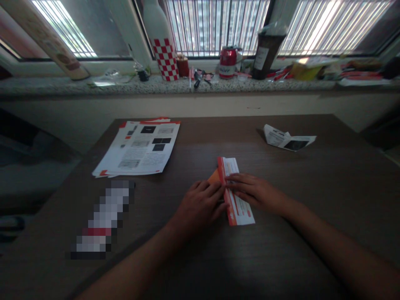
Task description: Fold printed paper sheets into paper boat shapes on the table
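Red-and-white paper (pixel 242 208) under my spread right fingers (pixel 243 179), long axis away, slightly left; can't tell if left fingers (pixel 203 186) grip.

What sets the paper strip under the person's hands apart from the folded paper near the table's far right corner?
The paper strip lies nearly flat, touched by the left hand and right hand; the folded paper has raised panels and no hand on it.
The paper strip shows a red-orange band; the folded paper, a dark printed block.
Both are printed paper on the table.
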Demonstrator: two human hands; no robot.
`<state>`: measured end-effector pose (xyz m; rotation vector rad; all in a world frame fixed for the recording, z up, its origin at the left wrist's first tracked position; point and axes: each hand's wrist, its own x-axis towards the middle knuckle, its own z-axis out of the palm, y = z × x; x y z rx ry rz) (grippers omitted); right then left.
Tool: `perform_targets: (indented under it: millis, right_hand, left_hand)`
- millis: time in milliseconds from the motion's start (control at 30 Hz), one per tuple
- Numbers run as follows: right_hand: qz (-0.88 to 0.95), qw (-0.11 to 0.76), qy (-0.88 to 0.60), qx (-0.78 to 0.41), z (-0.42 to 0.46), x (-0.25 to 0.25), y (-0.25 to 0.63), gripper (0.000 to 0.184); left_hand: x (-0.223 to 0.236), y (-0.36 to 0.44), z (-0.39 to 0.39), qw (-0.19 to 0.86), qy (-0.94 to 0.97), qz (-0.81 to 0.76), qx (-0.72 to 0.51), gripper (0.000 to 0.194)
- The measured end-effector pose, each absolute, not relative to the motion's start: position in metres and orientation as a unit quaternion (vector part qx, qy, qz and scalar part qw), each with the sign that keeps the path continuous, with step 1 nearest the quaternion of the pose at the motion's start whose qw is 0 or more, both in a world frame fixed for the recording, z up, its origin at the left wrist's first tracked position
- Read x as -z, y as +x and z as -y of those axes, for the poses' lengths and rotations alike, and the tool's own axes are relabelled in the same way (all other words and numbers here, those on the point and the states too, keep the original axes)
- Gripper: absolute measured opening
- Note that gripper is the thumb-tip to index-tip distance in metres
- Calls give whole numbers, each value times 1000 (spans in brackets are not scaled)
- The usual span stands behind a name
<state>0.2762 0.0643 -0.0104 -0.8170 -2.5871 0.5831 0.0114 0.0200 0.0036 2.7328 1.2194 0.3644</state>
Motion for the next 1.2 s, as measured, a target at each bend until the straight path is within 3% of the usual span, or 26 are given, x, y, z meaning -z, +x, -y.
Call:
perform_targets:
  millis: [167,500,767,1100,1200]
  right_hand:
    - [907,204,-288,-229,-65,14,277,38]
    - [900,224,-316,-200,-64,14,274,32]
    - [882,243,-325,-240,-68,17,273,29]
    - [844,269,-409,-219,-97,9,261,3]
    - [847,260,-412,-213,-100,8,258,3]
  left_hand:
    - [1,15,-20,78,896,-408,-158,39]
    - [4,16,-19,77,892,-417,-159,52]
    - [-2,17,-18,92,887,-425,-155,46]
    - [3,17,-18,116,883,-420,-174,47]
    - [2,17,-18,113,884,-420,-171,47]
